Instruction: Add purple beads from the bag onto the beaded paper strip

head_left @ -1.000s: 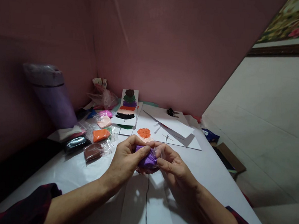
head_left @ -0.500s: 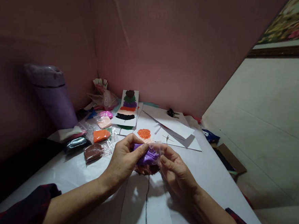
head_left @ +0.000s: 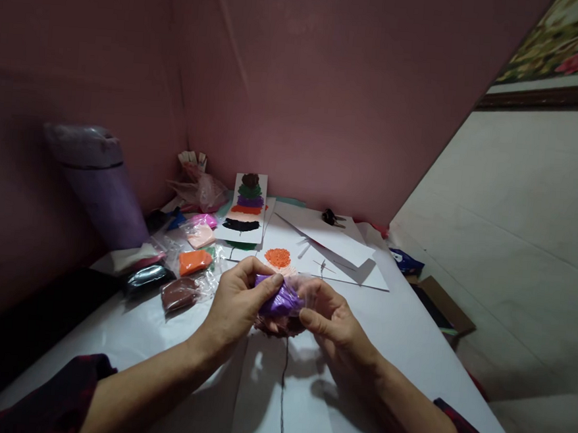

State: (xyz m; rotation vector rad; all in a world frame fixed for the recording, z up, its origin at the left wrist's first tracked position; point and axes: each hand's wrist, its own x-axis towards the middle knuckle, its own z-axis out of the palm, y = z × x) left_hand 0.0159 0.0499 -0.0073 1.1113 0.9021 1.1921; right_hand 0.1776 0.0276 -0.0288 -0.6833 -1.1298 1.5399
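Between my two hands is a clear plastic bag of purple modelling clay (head_left: 283, 300). My left hand (head_left: 243, 299) grips the bag's left side, thumb on top. At its right edge my right hand (head_left: 334, 322) pinches the loose clear plastic between thumb and fingers. Under the bag lies a white paper strip (head_left: 261, 393) with a dark line running down it. A brown and pinkish clay shape (head_left: 281, 329) at the strip's upper part is partly hidden by the bag. Just beyond, an orange textured clay patch (head_left: 277, 258) shows above a pale peach one.
Bagged clay in brown (head_left: 179, 293), orange (head_left: 195, 261), black (head_left: 148, 279) and other colours lies at left. Behind stands a card with coloured bands (head_left: 241, 223). White sheets (head_left: 337, 236), keys (head_left: 331, 217) and a purple roll (head_left: 103, 190) are farther back.
My right thumb has moved slightly left and down, closer to the purple clay, on the bag's plastic. My left hand keeps its grip.
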